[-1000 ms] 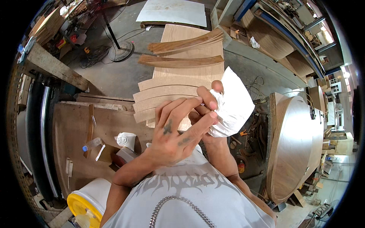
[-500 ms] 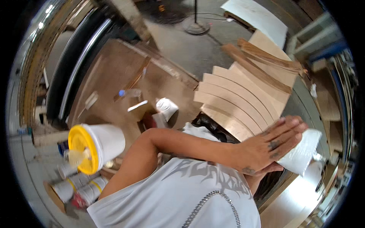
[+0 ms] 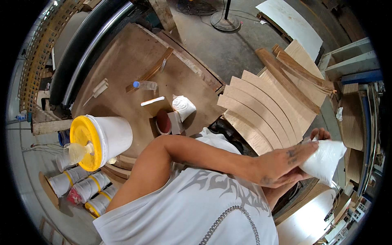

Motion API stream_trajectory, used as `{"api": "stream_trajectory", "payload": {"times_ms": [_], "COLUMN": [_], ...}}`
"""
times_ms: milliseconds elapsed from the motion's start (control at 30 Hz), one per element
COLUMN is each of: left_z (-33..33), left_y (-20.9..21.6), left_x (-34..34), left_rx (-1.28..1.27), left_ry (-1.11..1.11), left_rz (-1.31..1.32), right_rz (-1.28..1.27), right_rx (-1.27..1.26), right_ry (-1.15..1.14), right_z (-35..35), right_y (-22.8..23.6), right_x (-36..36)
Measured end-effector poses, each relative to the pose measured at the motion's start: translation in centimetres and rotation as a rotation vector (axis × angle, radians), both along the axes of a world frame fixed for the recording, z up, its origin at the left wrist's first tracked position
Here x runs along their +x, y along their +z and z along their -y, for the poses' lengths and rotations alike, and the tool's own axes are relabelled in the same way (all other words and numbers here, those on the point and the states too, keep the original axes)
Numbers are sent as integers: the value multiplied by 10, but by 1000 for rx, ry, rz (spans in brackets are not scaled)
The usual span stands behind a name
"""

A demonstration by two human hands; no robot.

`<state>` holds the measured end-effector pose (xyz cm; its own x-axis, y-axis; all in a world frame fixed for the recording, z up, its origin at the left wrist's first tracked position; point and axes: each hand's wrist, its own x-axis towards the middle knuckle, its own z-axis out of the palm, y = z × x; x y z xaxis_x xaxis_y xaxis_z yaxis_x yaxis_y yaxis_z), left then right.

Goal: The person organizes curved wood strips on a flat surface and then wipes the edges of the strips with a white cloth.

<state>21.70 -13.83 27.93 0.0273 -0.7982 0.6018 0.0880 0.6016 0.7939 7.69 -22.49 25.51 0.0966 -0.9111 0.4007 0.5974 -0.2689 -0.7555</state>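
At the right, my two hands are together on a small, full white plastic bag (image 3: 325,160). My left hand (image 3: 281,162) reaches across my body, tattooed on its back, and its fingers are closed over the bag's near side. Underneath it my right hand (image 3: 293,178) shows only in part, against the bag's lower near side. Some fingertips stick up behind the bag's upper edge; which hand they belong to I cannot tell. Beside the bag lies a stack of curved wooden panels (image 3: 261,110).
On the brown worktop (image 3: 122,61) are another white bag (image 3: 184,107), an open cardboard box (image 3: 153,108), a clear bottle (image 3: 145,85) and a wooden strip. A white bucket with a yellow lid (image 3: 87,143) stands left, above several smaller buckets (image 3: 83,190). Farther off are a stand base (image 3: 226,21) and shelving (image 3: 351,118).
My left hand's fingers, flat and stretched over the bag before, are now bent around it. The whole view has shifted slightly, and the bag remains at my hands.
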Motion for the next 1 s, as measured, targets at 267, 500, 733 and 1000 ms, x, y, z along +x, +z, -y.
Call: {"api": "stream_trajectory", "payload": {"times_ms": [267,500,733,1000], "left_z": [18,3,4,2], "left_y": [31,39,49,61], "left_x": [46,46,79,64], "left_rx": [414,73,96,-30], "left_ry": [-73,387,344,224], "left_rz": [-177,522,287,250], "right_rz": [-94,452,179,-161], "right_rx": [339,357,347,157], "right_ry": [-177,250,94,-471], "right_z": [-31,-29,-36,-51], "right_y": [35,25,53,42], "right_x": [38,59,49,44]}}
